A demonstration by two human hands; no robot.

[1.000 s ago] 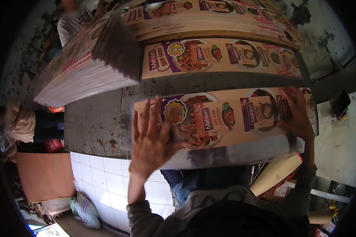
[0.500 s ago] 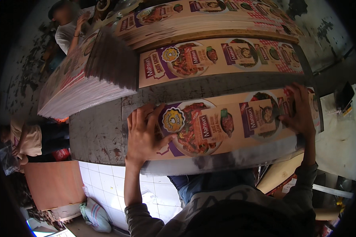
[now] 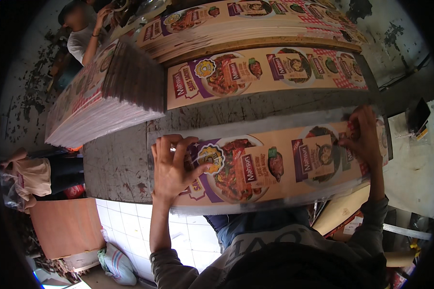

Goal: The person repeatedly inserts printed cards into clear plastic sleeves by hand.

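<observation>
Left hand (image 3: 170, 172) and right hand (image 3: 366, 140), fingers spread, are resting on a probably bendy, slippery sheet (image 3: 276, 166), best held by its ends

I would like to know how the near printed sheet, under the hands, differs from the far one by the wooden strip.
The near sheet has the left hand at its left end and the right hand toward its right; no hand touches the far sheet.
Clear plastic shows along the near sheet's long edges, none along the far sheet's.
Both are peach-coloured, printed with food.
</observation>
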